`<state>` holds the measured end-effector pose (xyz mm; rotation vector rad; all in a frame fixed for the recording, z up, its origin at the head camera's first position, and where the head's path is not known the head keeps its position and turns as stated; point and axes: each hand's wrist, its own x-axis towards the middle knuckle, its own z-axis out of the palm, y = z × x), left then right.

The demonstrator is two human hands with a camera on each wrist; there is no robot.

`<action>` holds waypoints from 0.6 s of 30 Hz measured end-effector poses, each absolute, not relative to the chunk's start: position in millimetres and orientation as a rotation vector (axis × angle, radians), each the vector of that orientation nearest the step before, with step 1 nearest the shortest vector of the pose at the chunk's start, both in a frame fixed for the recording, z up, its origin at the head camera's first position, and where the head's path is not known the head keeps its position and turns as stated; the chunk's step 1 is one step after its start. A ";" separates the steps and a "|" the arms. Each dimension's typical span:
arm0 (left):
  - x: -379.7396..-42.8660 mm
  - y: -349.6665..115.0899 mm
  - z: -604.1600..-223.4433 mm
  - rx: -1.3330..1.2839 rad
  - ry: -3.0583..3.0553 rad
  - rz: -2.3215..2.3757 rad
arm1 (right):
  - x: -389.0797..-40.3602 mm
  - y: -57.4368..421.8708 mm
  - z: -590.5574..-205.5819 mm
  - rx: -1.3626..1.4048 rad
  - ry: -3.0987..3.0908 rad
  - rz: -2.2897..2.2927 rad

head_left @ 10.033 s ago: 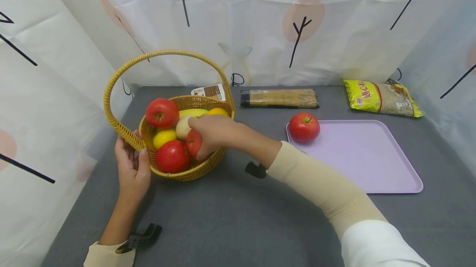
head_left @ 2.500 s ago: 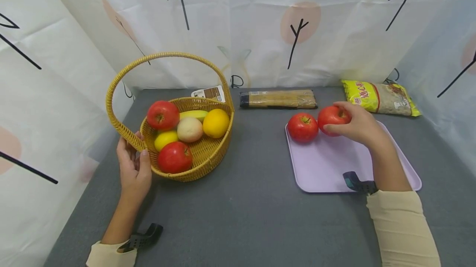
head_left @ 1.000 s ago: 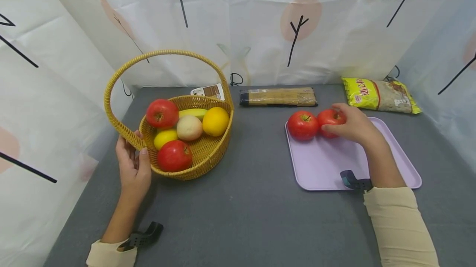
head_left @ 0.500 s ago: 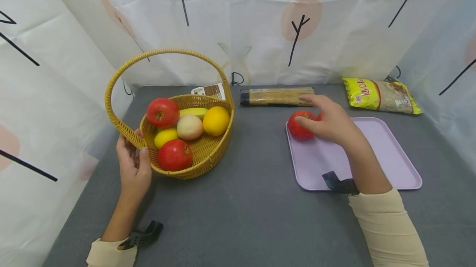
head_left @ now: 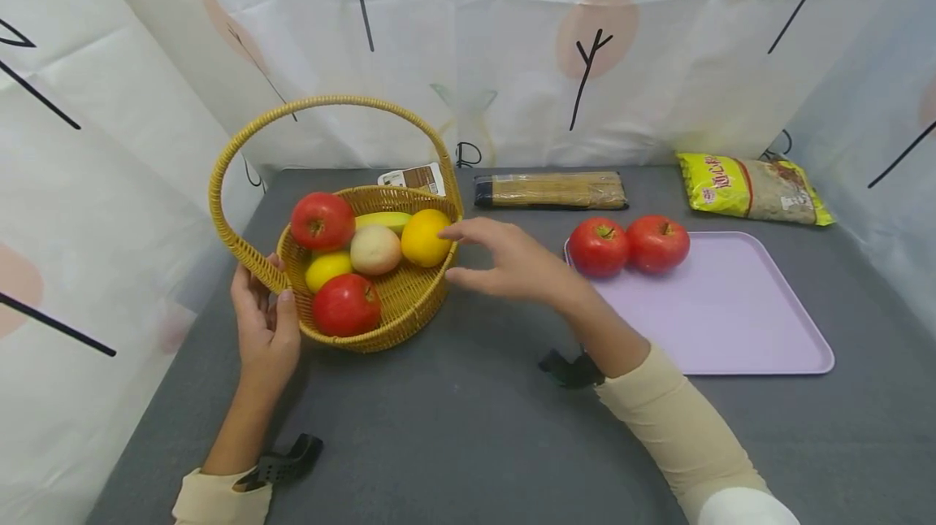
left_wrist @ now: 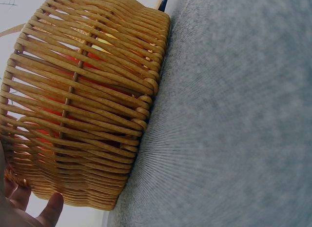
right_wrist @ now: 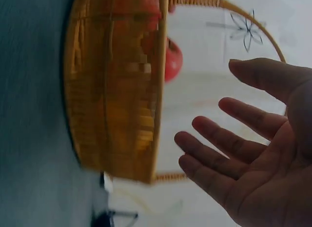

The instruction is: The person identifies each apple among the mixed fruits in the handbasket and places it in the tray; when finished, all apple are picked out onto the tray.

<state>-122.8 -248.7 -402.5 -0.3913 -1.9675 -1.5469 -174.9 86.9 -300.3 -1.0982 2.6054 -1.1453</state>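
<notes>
A yellow wicker basket (head_left: 409,322) with a tall hoop handle (head_left: 332,101) stands on the left side of the table. My left hand (head_left: 265,330) holds it at the foot of the handle, thumb on the near side and fingers behind. In it lie two red apples (head_left: 346,305), a yellow lemon (head_left: 328,270), a pale peach-like fruit (head_left: 375,249), a banana (head_left: 383,221) and an orange (head_left: 426,238). My right hand (head_left: 512,261) is empty at the basket's right rim, fingers spread, fingertips overlapping the orange; the right wrist view shows the bare palm (right_wrist: 273,168).
Two red apples (head_left: 658,244) sit side by side at the far left corner of a lilac tray (head_left: 731,305) on the right. Behind are a packet of thin sticks (head_left: 552,191), a yellow snack bag (head_left: 753,189) and a labelled pack (head_left: 413,179). A patterned cloth (head_left: 512,54) hangs behind.
Over ten seconds, my right hand took an apple from the basket, set it beside the other on the tray, let go and swung back left. My left hand stayed at the basket.
</notes>
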 end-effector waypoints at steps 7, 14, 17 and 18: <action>-123.4 -249.2 -403.0 -0.391 -1.972 -1.538 | -175.3 27.7 -310.2 -1.345 2.429 -1.071; -123.2 -248.1 -402.4 -0.391 -1.968 -1.537 | -189.9 -14.7 -328.0 -1.286 2.421 -0.858; -123.1 -247.5 -401.9 -0.396 -1.961 -1.539 | -194.9 -26.3 -332.2 -1.214 2.416 -0.779; -123.5 -247.6 -401.6 -0.398 -1.962 -1.537 | -195.8 -29.0 -332.6 -1.186 2.411 -0.763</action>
